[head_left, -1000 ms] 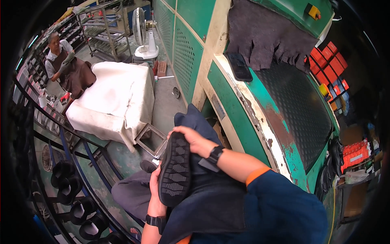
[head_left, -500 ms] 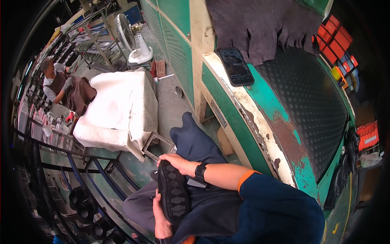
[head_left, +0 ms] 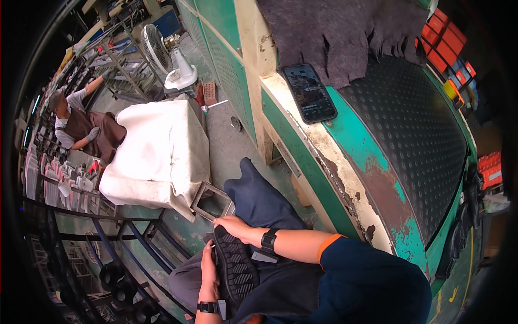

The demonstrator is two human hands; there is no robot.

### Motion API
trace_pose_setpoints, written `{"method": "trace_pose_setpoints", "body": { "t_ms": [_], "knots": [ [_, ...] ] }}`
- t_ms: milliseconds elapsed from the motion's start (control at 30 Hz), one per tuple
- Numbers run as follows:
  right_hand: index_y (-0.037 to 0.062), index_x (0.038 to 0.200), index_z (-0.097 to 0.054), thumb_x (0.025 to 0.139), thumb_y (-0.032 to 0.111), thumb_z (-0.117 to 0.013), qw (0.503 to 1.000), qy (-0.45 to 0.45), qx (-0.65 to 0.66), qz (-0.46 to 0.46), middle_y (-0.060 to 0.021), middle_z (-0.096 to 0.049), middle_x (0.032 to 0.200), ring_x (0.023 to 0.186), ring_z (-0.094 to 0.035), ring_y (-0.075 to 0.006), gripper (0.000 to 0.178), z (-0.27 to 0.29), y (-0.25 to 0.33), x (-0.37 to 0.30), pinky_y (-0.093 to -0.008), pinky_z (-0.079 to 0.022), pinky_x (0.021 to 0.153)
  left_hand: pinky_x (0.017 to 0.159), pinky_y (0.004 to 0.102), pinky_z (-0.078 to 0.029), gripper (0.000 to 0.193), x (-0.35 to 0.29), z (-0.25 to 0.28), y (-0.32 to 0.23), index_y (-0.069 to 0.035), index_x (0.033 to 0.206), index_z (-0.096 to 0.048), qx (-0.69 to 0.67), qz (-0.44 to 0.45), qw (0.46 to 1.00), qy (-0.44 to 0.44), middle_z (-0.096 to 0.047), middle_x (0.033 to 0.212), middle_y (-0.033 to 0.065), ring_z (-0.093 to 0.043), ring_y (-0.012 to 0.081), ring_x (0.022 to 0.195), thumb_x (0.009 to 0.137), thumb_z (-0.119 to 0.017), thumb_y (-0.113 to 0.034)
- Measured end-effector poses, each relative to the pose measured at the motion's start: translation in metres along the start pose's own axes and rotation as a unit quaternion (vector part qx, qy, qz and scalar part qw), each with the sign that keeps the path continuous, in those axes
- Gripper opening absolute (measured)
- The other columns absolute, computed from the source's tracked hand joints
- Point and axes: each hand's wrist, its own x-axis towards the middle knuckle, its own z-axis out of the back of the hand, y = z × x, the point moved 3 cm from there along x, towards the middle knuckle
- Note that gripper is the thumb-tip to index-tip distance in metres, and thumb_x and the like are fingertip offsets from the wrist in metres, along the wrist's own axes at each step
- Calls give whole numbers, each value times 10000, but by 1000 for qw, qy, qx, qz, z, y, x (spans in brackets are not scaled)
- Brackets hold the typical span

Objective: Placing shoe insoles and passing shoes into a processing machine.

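Note:
A black shoe (head_left: 237, 270) lies over my lap with its patterned sole turned up toward me. My right hand (head_left: 236, 228) is closed round its far end, fingers bent over the tip. Along the shoe's left side, my left hand (head_left: 209, 267) is closed against the edge; a small whitish bit shows by its fingertips, too small to name. Both wrists carry black bands with grey blocks. Dark cloth (head_left: 259, 200) covers my leg beyond the shoe.
A green machine (head_left: 356, 140) with a black studded mat (head_left: 410, 146) stands at right, bearing a phone (head_left: 308, 93) and a dark hide (head_left: 340, 38). White cloth (head_left: 156, 151) covers a block ahead. Metal racks (head_left: 135, 237) stand left. A fan (head_left: 178, 70) and a co-worker (head_left: 75, 124) are farther off.
The shoe has tilted so its sole faces me more fully. My left hand has slid toward the far end. The view has shifted slightly. The co-worker has stretched one arm out.

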Motion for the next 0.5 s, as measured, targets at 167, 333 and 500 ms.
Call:
{"method": "trace_pose_setpoints", "body": {
  "t_ms": [167, 333, 500],
  "knots": [
    [61, 914, -687, 857, 387, -565, 996, -27, -26, -79, -54, -654, 799, 713, -610, -151, 353, 0, -6, -3, -305, -465, 650, 1158, 343, -279, 646, -6, 13, 7, -75, 1539, -281, 34, -77, 996, 5, -309, 1572, 110, -334, 206, 1422, 1015, -386, -438],
    [64, 907, -694, 854, 346, -539, 988, 14, 78, -130, -77, -688, 803, 680, -630, -188, 326, -4, -31, 5, -316, -487, 661, 1194, 370, -203, 692, -12, -7, -11, -82, 1565, -172, -25, -25, 997, 66, -185, 1622, 104, -223, 240, 1476, 1018, -358, -463],
    [40, 933, -721, 913, 339, -486, 995, 31, -90, -3, -106, -712, 907, 859, -667, -207, 381, -16, -13, 6, -332, -496, 777, 1154, 377, -295, 751, -9, -4, -8, -56, 1538, -264, -27, -39, 997, 61, -302, 1573, 122, -344, 258, 1418, 1001, -352, -573]
  ]
}}
